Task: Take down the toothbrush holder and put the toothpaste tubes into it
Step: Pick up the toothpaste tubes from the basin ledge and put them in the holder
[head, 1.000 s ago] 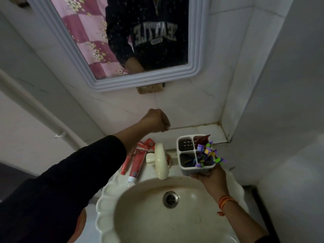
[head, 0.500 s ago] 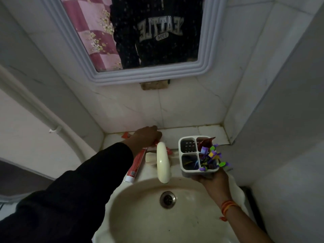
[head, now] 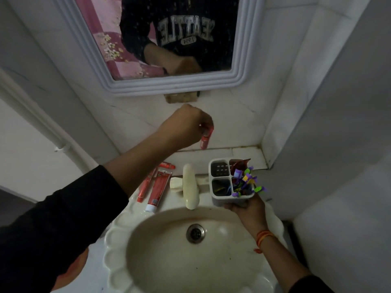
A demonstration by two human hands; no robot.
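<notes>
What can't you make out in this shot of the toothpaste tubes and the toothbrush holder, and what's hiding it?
All in the head view:
- Small red tube: its upper end is hidden inside the left hand.
- Toothbrush holder: its base is covered by the right hand; the compartment floors are too dark to read.
- Thin red tube on the sink rim: its top end runs behind the left forearm.
- Print on the large red tube: too small to read.

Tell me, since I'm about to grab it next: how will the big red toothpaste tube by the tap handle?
The big red toothpaste tube looks flat and creased, so probably soft and bendy. Lying flat on the sink rim, it shouldn't roll. Likely light.
</notes>
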